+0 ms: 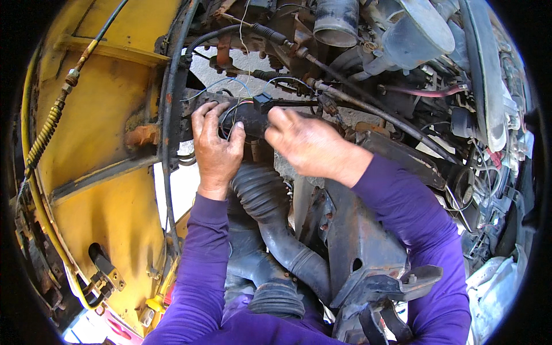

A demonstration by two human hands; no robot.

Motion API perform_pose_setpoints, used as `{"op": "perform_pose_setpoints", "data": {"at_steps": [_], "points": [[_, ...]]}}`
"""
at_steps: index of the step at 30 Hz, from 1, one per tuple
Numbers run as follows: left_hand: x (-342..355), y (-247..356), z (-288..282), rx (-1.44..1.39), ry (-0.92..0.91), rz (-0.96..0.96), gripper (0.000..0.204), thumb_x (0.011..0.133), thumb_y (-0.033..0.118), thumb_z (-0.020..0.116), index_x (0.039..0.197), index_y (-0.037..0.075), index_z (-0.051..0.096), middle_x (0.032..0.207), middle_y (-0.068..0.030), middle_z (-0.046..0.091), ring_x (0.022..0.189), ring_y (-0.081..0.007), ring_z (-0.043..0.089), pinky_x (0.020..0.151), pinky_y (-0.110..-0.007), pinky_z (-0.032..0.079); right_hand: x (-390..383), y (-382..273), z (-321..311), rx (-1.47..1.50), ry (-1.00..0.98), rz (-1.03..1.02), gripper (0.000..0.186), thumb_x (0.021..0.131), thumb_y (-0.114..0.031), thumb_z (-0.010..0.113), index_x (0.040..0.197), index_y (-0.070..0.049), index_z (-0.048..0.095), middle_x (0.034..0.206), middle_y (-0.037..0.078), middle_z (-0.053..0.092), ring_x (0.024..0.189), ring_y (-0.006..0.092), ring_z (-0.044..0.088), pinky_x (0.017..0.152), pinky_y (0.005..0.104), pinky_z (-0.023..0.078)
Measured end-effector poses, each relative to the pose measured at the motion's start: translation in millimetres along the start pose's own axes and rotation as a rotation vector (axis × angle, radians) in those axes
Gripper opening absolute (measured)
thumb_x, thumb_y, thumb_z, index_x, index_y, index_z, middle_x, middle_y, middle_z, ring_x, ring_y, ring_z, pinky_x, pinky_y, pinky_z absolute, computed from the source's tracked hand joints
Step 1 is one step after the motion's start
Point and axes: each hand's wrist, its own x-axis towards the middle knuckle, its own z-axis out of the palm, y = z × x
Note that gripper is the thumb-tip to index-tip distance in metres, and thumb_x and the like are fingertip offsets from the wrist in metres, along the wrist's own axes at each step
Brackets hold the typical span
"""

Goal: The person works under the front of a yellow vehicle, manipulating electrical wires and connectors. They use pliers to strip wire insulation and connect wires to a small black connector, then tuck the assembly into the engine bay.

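My left hand (217, 146) rests beside a dark tube (253, 122), its fingers bent and its thumb spread away from them. Thin wires (227, 118), one of them white, loop through the gap between that thumb and forefinger. Close by to the right, my right hand (302, 138) is curled up tight; whatever its fingers pinch is hidden. A small black connector block (263, 102) with thin coloured wires sits just above and left of the right knuckles. Below both hands a ribbed black hose (259, 187) runs down toward me.
A yellow metal panel (106, 115) with a coil-wrapped cable (49, 129) fills the left. Rods (368, 108), a grey funnel-shaped part (420, 37) and a black cylinder (336, 23) lie beyond my hands. A dark metal bracket (365, 230) stands beneath my right forearm.
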Motion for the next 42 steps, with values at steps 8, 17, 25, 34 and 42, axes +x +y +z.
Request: {"op": "perform_pose_setpoints", "data": {"at_steps": [8, 17, 25, 34, 42], "points": [[8, 1, -7, 0.001, -0.009, -0.051, 0.035, 0.083, 0.005, 0.073, 0.118, 0.001, 0.068, 0.126, -0.0197, 0.056, 0.118, -0.0369, 0.059, 0.100, -0.043, 0.051, 1, 0, 8, -0.216, 0.047, 0.055, 0.021, 0.084, -0.018, 0.064, 0.101, -0.006, 0.068, 0.115, 0.012, 0.059, 0.102, 0.0281, 0.064, 0.084, 0.0401, 0.057], [32, 12, -1, -0.011, -0.014, 0.123, 0.032, 0.083, 0.003, 0.071, 0.114, 0.001, 0.068, 0.116, -0.0179, 0.063, 0.112, -0.0359, 0.063, 0.099, -0.042, 0.050, 2, 7, -27, -0.197, 0.066, 0.116, 0.012, 0.081, -0.015, 0.065, 0.087, -0.006, 0.068, 0.093, 0.011, 0.064, 0.087, 0.0264, 0.070, 0.070, 0.0386, 0.058], [124, 35, 41, 0.221, -0.649, 0.405, 0.030, 0.088, 0.010, 0.063, 0.114, -0.001, 0.070, 0.113, -0.0251, 0.070, 0.110, -0.0402, 0.067, 0.098, -0.044, 0.052, -63, 107, -43, 0.109, -0.126, 0.773, 0.027, 0.078, 0.000, 0.056, 0.103, 0.008, 0.062, 0.102, 0.030, 0.065, 0.097, 0.0499, 0.062, 0.086, 0.0532, 0.050], [184, 49, 103, 0.136, -1.427, 0.175, 0.044, 0.088, 0.018, 0.065, 0.130, 0.007, 0.070, 0.116, -0.0127, 0.075, 0.107, -0.0233, 0.070, 0.091, -0.038, 0.056, -47, 123, -25, 0.310, -0.071, 0.682, 0.037, 0.085, -0.004, 0.062, 0.120, 0.005, 0.066, 0.097, 0.026, 0.070, 0.091, 0.0402, 0.069, 0.080, 0.0456, 0.053], [179, 28, 102, -0.134, -1.537, -0.112, 0.059, 0.079, 0.017, 0.070, 0.137, 0.006, 0.064, 0.112, -0.0073, 0.074, 0.091, -0.0166, 0.071, 0.078, -0.032, 0.059, -26, 114, -26, 0.585, -0.213, 0.829, 0.038, 0.091, -0.006, 0.057, 0.127, 0.001, 0.066, 0.094, 0.019, 0.072, 0.079, 0.0261, 0.067, 0.073, 0.0396, 0.053]]}}
